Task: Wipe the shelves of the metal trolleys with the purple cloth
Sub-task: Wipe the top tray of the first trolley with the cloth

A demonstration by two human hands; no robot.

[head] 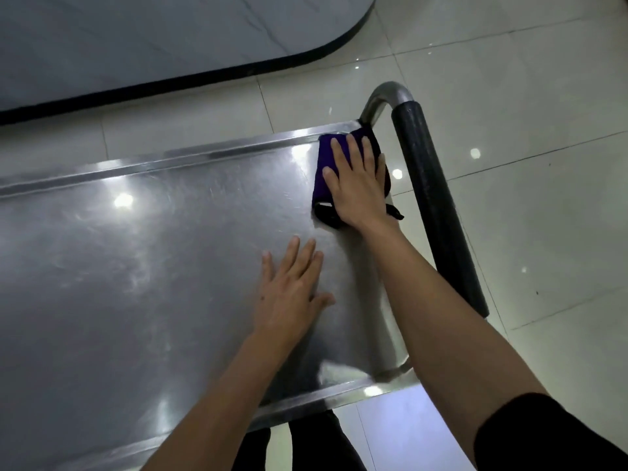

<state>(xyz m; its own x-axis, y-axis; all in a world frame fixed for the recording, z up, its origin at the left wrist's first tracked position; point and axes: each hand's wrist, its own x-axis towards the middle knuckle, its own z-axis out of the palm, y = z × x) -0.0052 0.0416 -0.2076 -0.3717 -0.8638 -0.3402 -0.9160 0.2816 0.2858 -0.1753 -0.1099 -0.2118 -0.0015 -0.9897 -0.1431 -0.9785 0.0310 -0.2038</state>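
R hand (pixel 356 185) flat, fingers straight, presses purple cloth (pixel 323 158) into far-right corner of top shelf (pixel 136 266) by handle (pixel 431 198). L hand (pixel 292 287) flat, empty, prob. steadying trolley.

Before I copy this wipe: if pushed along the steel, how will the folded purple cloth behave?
The folded purple cloth looks soft and floppy, its dark edge trailing loose. It probably slides easily on the shiny metal trolley shelf. The right hand presses it flat, likely preventing bunching.

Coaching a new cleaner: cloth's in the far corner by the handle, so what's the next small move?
Probably draw the purple cloth toward you along the shelf; the right hand presses it flat, the left hand braces.
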